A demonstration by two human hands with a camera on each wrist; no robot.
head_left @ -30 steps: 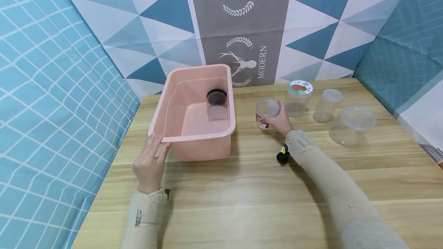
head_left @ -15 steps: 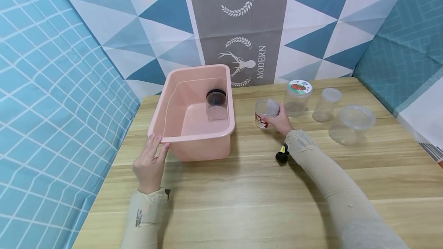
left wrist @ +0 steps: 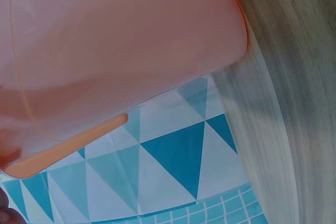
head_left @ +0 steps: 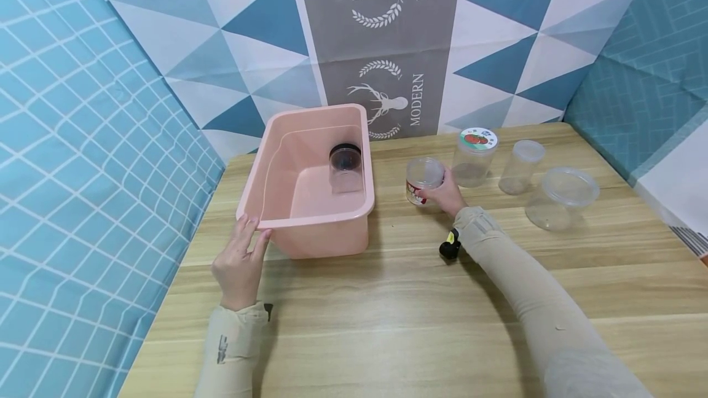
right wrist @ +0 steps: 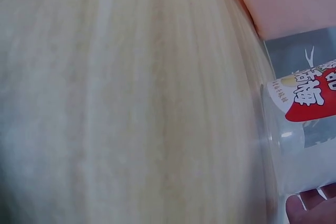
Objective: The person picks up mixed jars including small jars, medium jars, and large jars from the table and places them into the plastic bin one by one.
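Note:
My left hand [head_left: 239,266] holds the front left corner of a pink plastic tub [head_left: 310,222], thumb outside and fingers over the rim. Inside the tub, against its right wall, is a clear jar with a black end [head_left: 345,171]. To the right of the tub, my right hand [head_left: 445,194] grips a clear jar with a red and white label [head_left: 415,192] from its right side. The right wrist view shows the label [right wrist: 312,95] close up, with fingertips [right wrist: 307,211] at the jar's lower side. In the left wrist view the tub wall [left wrist: 131,40] fills the upper left.
Right of the held jar stand a clear jar with a tomato-printed lid [head_left: 474,158], a slim clear jar [head_left: 520,171] and a wide clear jar [head_left: 558,201]. All are on the wooden table [head_left: 387,324]. Patterned cloth [head_left: 498,29] hangs behind the table.

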